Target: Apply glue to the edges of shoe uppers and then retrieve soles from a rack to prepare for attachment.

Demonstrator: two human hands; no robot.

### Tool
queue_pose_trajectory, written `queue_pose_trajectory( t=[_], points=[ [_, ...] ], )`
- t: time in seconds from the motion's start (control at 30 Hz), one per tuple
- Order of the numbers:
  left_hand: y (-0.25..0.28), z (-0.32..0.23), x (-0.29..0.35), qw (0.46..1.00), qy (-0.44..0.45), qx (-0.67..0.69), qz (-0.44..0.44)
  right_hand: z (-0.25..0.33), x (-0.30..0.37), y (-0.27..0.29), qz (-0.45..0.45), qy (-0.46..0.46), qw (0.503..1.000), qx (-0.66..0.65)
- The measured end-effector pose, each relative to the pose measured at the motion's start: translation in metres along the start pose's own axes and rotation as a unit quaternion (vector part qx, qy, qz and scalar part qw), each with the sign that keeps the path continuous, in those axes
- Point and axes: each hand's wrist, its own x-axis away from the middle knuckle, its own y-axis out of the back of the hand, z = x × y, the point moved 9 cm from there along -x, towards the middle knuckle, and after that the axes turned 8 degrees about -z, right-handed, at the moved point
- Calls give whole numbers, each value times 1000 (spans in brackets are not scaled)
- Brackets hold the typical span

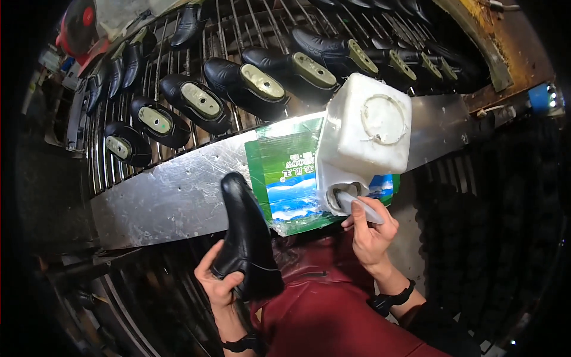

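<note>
A black leather shoe [239, 223] is in my left hand [220, 282]. My thumb and fingers clasp it near the heel end, with its toe tilted up toward the metal ledge. My right hand [373, 235] pinches a pale, translucent tool handle [370, 213]. The handle's far end reaches into the round mouth of a small cup [334, 199] at the foot of a white plastic container [348, 128]; what is on that end is hidden inside. The container stands on a green and blue printed sheet [291, 202].
A metal ledge [178, 205] runs across in front of me. Behind it, a rack of metal rods [235, 27] carries several black shoes [223, 80], many on lasts with pale top plates. Rusty metal framing [517, 53] borders the right. A red apron [321, 309] covers my lap.
</note>
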Motion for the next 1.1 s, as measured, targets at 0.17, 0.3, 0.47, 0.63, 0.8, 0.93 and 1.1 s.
queue_pose_trajectory(
  t=[0.17, 0.3, 0.47, 0.63, 0.8, 0.93, 1.1],
  points=[
    [-12, 2, 25, 999, 18, -10, 47, -32, -1, 3, -42, -250, 937, -242],
    [-24, -10, 35, 994, 17, -22, 108, -17, -8, -17, 27, -377, 837, -397],
    [-28, -10, 39, 991, 39, -3, 132, 24, -31, -53, 146, -307, 851, -400],
    [-33, -5, 39, 986, 63, 78, 134, 62, 0, -34, 267, -117, 931, -221],
    [-41, 17, 32, 972, 99, 154, 149, 75, 56, -32, 285, -24, 936, -206],
    [-30, 26, 24, 970, 83, 175, 144, 101, 86, -30, 322, 55, 927, -185],
    [-31, 15, 17, 970, 66, 192, 136, 136, 102, -30, 408, 111, 888, -182]
  ],
)
